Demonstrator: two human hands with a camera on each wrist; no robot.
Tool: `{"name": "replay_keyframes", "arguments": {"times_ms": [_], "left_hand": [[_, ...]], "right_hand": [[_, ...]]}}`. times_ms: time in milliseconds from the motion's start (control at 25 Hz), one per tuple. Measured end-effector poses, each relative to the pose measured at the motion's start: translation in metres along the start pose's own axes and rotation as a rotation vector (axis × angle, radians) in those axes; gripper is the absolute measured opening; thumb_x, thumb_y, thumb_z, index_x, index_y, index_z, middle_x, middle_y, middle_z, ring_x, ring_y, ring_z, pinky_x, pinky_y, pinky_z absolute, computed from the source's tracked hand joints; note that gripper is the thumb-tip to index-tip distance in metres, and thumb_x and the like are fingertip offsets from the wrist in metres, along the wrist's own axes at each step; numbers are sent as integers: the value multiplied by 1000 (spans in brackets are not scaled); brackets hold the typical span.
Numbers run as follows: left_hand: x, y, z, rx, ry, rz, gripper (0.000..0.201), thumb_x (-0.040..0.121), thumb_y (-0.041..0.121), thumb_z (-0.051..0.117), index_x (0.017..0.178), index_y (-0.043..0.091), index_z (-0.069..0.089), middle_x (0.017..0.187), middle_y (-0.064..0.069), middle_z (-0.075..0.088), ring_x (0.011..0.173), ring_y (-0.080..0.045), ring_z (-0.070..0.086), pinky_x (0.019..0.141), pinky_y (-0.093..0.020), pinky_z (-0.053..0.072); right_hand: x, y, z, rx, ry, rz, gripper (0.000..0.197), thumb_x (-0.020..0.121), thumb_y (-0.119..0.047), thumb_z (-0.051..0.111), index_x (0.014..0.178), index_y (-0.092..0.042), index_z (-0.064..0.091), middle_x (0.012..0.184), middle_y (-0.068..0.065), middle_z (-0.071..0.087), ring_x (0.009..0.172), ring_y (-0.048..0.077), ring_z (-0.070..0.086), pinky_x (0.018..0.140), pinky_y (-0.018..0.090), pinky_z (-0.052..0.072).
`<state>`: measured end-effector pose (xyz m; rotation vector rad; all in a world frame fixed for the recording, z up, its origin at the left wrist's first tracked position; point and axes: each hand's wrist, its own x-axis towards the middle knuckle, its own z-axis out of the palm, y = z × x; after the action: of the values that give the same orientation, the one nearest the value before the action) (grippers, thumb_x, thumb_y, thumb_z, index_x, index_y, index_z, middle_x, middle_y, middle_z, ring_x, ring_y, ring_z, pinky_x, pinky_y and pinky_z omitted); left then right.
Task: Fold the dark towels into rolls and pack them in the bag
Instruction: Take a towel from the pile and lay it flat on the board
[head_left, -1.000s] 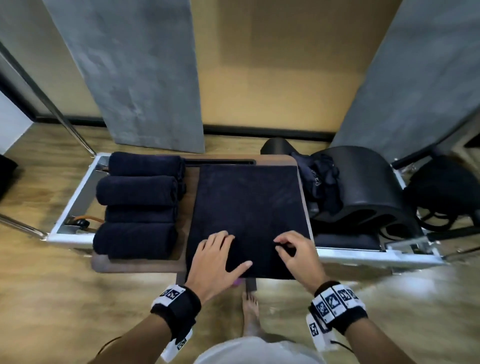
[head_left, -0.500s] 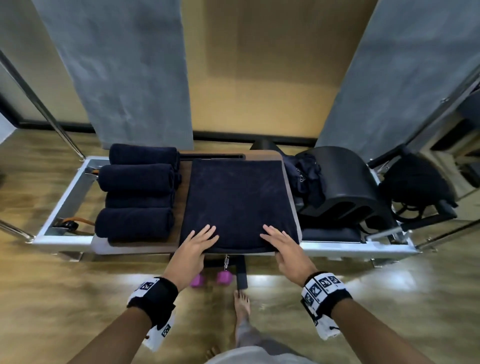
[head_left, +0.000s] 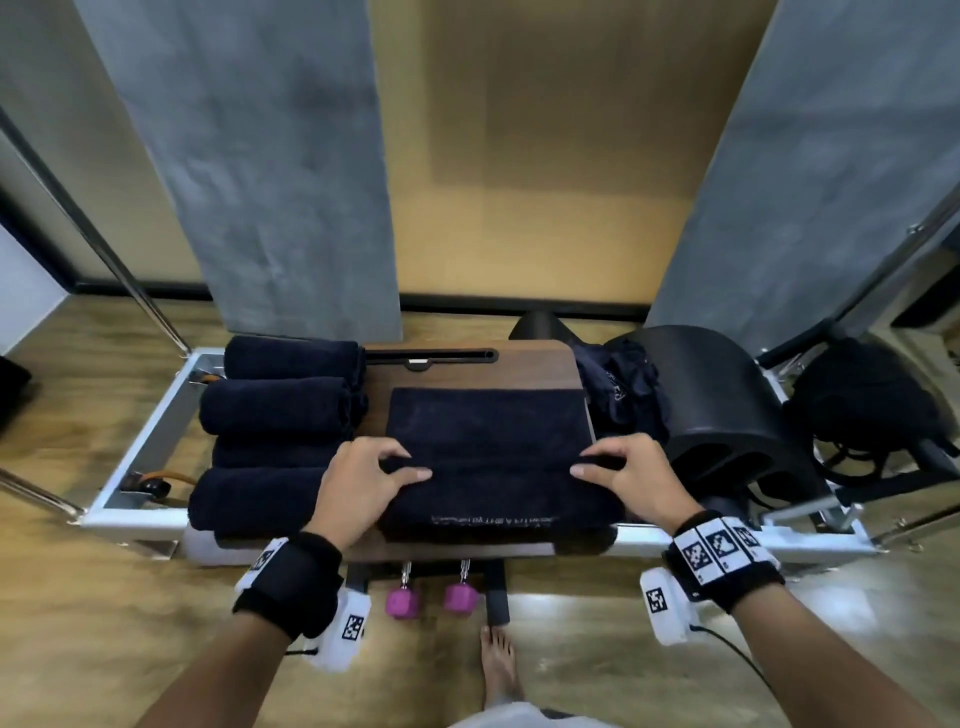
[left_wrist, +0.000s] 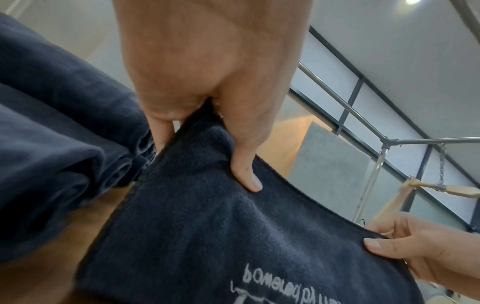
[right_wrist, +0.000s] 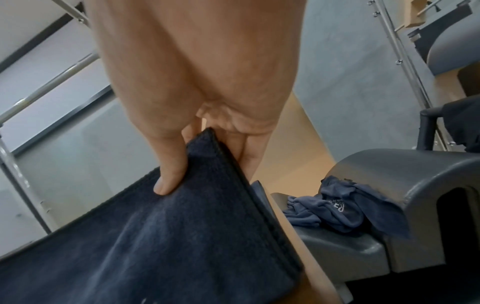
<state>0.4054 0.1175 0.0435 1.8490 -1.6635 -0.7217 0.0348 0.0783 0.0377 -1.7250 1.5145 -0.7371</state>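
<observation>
A dark navy towel (head_left: 488, 431) lies on the wooden board (head_left: 467, 371), its near part folded up and over, with pale lettering showing on the fold. My left hand (head_left: 384, 467) pinches the fold's left end (left_wrist: 207, 164), thumb on top and fingers beneath. My right hand (head_left: 602, 467) pinches the right end (right_wrist: 202, 185) the same way. Several rolled dark towels (head_left: 275, 410) are stacked to the left of the board. A crumpled dark cloth, perhaps the bag (head_left: 621, 389), lies to the right against a black barrel; I cannot tell which it is.
The board rests on a white metal frame (head_left: 150, 436). A black arched barrel (head_left: 727, 410) stands at the right, with a black bag (head_left: 862, 400) beyond it. Two pink dumbbells (head_left: 431, 603) and my bare foot (head_left: 498, 665) are on the wooden floor below.
My hands went from lying flat on the towel's near edge to pinching it and lifting it up and away from me. The towel's far edge now leaves the board's back strip bare.
</observation>
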Motion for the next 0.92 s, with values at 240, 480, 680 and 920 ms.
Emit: {"name": "replay_keyframes", "arguments": {"times_ms": [240, 480, 680, 920], "left_hand": [[100, 7, 12, 24, 74, -39, 11, 90, 22, 83, 97, 14, 79, 100, -4, 77, 104, -27, 69, 93, -43, 54], [158, 4, 38, 124, 56, -182, 26, 96, 22, 76, 120, 14, 72, 127, -7, 69, 124, -29, 61, 103, -41, 49], [143, 26, 77, 352, 74, 95, 21, 101, 38, 64, 117, 23, 65, 118, 5, 57, 115, -17, 53, 97, -43, 46], [110, 34, 122, 278, -307, 260, 35, 101, 62, 52, 87, 31, 57, 80, 11, 57, 79, -7, 54, 75, -34, 48]], "right_hand": [[96, 15, -2, 89, 66, 23, 23, 89, 2, 75, 104, -14, 81, 106, 1, 78, 108, 19, 71, 102, 42, 55], [160, 31, 12, 59, 131, 175, 28, 85, 5, 78, 103, -17, 78, 97, 2, 73, 98, 20, 68, 96, 38, 54], [160, 29, 25, -51, 189, -44, 32, 79, 11, 74, 82, -21, 78, 87, -7, 70, 80, 8, 64, 79, 18, 50], [144, 25, 45, -167, -83, -18, 23, 85, 3, 70, 82, -17, 81, 87, -4, 74, 86, 15, 67, 89, 32, 55]]}}
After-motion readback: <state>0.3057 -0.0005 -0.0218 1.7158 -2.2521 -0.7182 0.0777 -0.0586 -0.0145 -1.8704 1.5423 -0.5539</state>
